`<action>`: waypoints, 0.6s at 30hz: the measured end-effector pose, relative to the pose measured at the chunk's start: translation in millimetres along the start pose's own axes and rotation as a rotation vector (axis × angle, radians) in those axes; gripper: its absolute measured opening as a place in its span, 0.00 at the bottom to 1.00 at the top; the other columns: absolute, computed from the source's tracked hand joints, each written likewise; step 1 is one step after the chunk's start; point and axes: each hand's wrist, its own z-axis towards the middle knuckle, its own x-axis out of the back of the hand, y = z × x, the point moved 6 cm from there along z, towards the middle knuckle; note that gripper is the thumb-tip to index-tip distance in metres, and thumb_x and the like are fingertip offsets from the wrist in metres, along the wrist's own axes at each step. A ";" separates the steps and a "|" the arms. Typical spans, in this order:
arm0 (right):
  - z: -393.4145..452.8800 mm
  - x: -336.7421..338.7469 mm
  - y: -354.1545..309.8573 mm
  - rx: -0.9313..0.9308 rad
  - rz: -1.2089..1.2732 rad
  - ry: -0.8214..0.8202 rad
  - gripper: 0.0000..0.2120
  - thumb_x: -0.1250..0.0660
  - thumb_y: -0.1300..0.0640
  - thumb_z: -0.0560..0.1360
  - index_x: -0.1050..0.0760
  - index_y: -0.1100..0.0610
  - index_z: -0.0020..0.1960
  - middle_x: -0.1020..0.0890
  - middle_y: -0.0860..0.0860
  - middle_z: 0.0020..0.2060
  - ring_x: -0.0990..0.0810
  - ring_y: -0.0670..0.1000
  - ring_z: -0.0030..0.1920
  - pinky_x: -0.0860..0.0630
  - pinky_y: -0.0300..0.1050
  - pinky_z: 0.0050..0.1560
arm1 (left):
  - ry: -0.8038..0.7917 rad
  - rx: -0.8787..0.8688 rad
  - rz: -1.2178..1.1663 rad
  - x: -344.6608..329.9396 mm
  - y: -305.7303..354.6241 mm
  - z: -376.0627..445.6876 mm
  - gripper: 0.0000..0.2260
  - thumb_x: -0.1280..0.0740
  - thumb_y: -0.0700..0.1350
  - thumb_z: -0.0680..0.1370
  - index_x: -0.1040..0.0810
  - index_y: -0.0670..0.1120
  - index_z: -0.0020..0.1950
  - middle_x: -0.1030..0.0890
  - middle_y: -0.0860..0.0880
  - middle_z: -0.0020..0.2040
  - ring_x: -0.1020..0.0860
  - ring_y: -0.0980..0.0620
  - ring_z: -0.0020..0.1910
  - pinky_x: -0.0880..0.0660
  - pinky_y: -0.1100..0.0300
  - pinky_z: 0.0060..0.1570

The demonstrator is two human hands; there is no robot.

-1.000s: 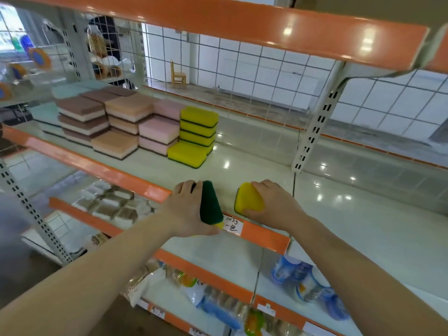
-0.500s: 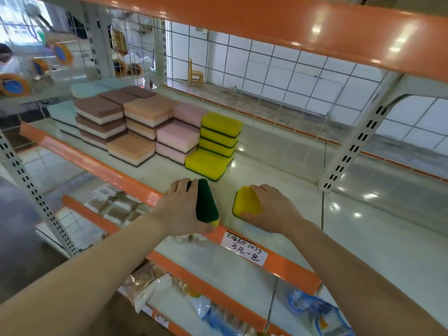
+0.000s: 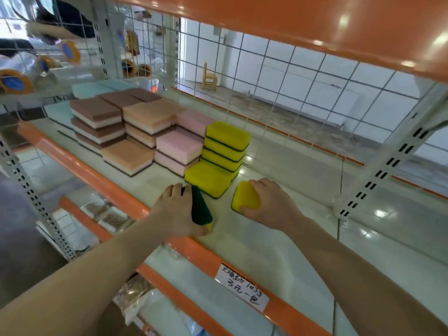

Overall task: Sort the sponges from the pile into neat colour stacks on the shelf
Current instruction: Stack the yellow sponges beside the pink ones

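On the shelf (image 3: 278,251) most of the sorting looks done — brown stacks (image 3: 97,122), orange stacks (image 3: 143,124), pink stacks (image 3: 179,149) and the yellow stack (image 3: 225,146) stand tidy. Two yellow sponges are left: the left hand (image 3: 174,212) grips one sponge (image 3: 200,209) on edge, green side showing; the right hand (image 3: 271,204) curls round another (image 3: 244,197) — both near the single yellow sponge (image 3: 207,178) lying in front.

Behind the wire grid (image 3: 278,76) lies a white room with a grey floor (image 3: 278,110); a small wooden chair (image 3: 209,77) stands near the white wall (image 3: 303,73). Ceiling lights glint off the orange rack edges.
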 end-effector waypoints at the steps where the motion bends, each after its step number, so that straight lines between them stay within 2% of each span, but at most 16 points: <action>1: 3.1 0.0 -0.3 0.006 0.001 0.005 0.36 0.33 0.40 0.70 0.37 0.55 0.71 0.30 0.52 0.63 0.32 0.52 0.62 0.33 0.45 0.58 | -0.003 0.001 0.001 0.0 -0.3 0.9 0.50 0.32 0.68 0.64 0.51 0.45 0.75 0.41 0.45 0.71 0.42 0.43 0.70 0.40 0.52 0.68; 8: 25.2 6.7 -11.1 0.050 0.002 0.026 0.36 0.33 0.40 0.70 0.37 0.57 0.71 0.31 0.53 0.63 0.32 0.53 0.63 0.33 0.45 0.59 | 0.034 -0.088 -0.005 16.8 -2.6 5.1 0.49 0.37 0.71 0.67 0.53 0.46 0.77 0.46 0.45 0.76 0.47 0.45 0.74 0.45 0.52 0.71; 14: 40.8 6.9 -23.0 0.046 0.009 0.018 0.37 0.33 0.40 0.71 0.39 0.58 0.72 0.33 0.53 0.66 0.34 0.54 0.66 0.33 0.47 0.62 | 0.124 -0.119 -0.033 37.4 -15.5 18.8 0.44 0.37 0.67 0.71 0.53 0.47 0.77 0.44 0.45 0.75 0.45 0.46 0.73 0.43 0.54 0.70; 18: 52.5 8.1 -30.0 0.019 0.050 0.031 0.38 0.33 0.40 0.70 0.42 0.55 0.73 0.31 0.53 0.67 0.34 0.54 0.66 0.33 0.48 0.61 | 0.122 -0.134 -0.011 45.3 -25.0 31.7 0.41 0.37 0.62 0.74 0.53 0.45 0.77 0.45 0.44 0.75 0.46 0.45 0.74 0.44 0.54 0.70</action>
